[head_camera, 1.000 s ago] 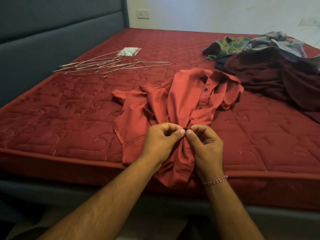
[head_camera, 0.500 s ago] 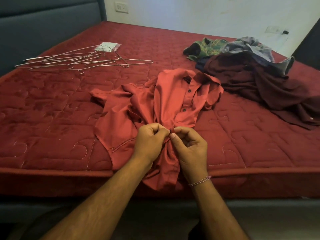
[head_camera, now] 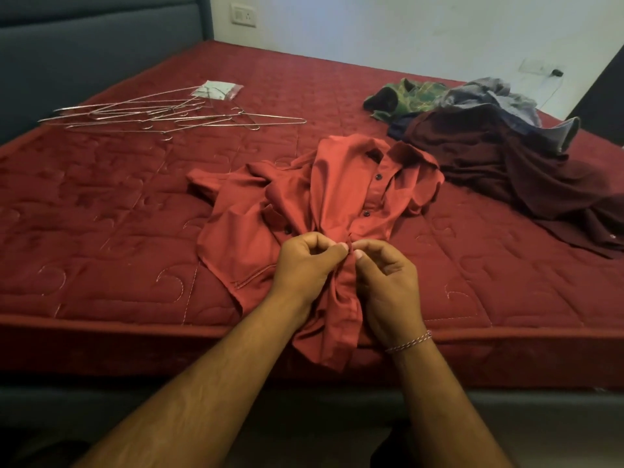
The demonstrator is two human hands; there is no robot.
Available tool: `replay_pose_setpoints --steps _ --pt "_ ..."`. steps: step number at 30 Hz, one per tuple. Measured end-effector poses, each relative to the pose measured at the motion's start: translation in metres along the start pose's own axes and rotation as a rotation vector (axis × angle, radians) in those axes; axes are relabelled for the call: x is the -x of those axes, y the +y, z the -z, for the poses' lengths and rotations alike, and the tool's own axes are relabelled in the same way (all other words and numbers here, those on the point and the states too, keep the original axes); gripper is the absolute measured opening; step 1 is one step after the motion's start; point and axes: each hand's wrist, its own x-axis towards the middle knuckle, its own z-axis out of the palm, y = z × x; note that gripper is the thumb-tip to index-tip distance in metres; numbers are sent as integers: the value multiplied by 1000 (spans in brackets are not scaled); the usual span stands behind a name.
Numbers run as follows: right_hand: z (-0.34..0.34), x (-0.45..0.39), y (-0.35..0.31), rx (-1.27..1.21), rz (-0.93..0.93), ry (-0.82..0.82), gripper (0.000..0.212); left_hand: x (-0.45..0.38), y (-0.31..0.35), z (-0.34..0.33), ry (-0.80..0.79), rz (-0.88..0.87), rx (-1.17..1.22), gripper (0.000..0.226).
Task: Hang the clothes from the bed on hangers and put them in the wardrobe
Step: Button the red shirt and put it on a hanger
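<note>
Red and quilted, the bed fills the room below a white wall. An orange-red shirt lies crumpled near the bed's front edge, with its bottom hanging over. Both hands meet on the shirt's button strip: the left hand and right hand each pinch the cloth with curled fingers. Wire hangers lie far behind the shirt, to its left. A pile of clothes sits behind it, to its right.

A small packet, perhaps plastic, lies below a wall socket.
</note>
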Motion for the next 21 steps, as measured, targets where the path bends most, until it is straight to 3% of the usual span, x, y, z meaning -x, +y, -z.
replay_pose_setpoints --steps 6,10,18,21 --pt "2 5 -4 -29 24 -38 17 9 6 5 -55 12 22 12" --pt "0 8 -5 -47 11 -36 6 11 4 6 -44 -16 -53 12" --pt "-3 9 -6 142 161 -14 14 17 3 8 -1 -47 -134 8" --pt "-5 13 -6 196 193 25 15 18 5 8 36 -71 -170 17"
